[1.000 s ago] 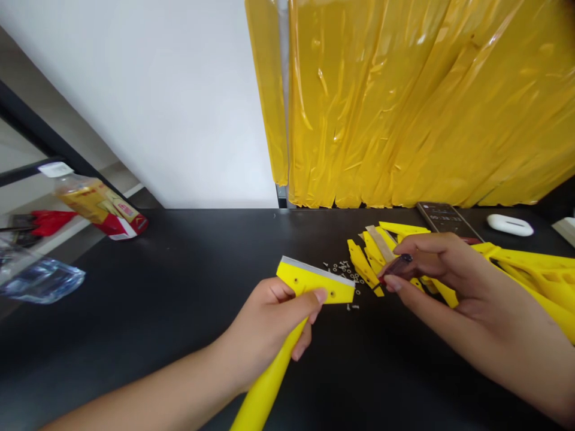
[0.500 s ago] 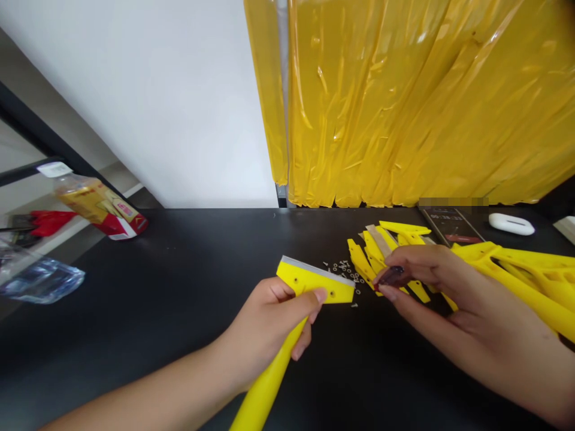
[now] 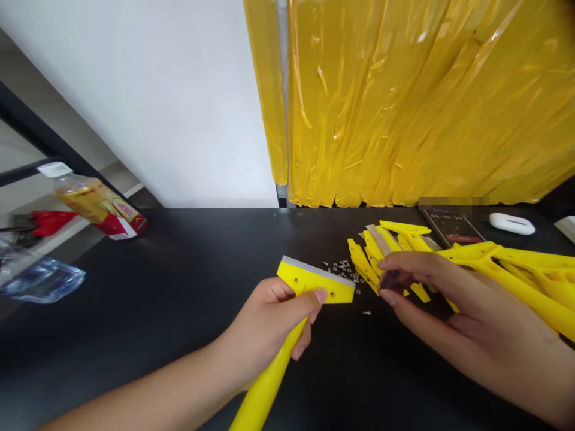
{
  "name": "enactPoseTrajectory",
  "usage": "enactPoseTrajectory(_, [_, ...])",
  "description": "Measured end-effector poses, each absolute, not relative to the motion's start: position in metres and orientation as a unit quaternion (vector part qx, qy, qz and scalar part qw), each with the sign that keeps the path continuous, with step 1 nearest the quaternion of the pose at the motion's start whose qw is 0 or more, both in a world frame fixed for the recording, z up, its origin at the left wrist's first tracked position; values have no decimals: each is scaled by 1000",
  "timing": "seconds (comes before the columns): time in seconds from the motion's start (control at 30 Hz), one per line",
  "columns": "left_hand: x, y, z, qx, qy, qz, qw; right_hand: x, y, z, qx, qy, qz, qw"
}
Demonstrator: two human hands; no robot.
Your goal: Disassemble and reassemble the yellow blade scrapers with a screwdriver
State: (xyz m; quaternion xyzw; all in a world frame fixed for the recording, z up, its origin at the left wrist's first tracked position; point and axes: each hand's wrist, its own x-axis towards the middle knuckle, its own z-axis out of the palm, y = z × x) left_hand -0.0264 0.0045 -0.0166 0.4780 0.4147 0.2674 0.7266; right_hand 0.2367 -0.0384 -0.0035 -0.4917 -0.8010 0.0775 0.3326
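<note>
The left hand [image 3: 274, 320] is clamped on the neck of a yellow scraper [image 3: 312, 281] at near centre, grey edge facing far, while the right hand [image 3: 467, 317] pinches a small dark tool [image 3: 391, 280], tip hidden, near a loose screw [image 3: 367, 312]. The step in hand appears to be screw handling with the scraper held steady; the next move calls for fine fingertip control and fixed hole positions. Beyond lie screws and washers [image 3: 345, 267], then flat yellow pieces [image 3: 360, 260], on the black table [image 3: 202, 257].
</note>
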Motion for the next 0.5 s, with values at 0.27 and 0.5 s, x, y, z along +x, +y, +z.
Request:
enactPoseTrajectory(0.27, [-25,4,-16,473,417,268,728,240,-40,-2,-499,-787,50,359])
enactPoseTrajectory(0.5, [-25,5,-18,474,419,262,728,239,-48,-11,-515,-713,118,461])
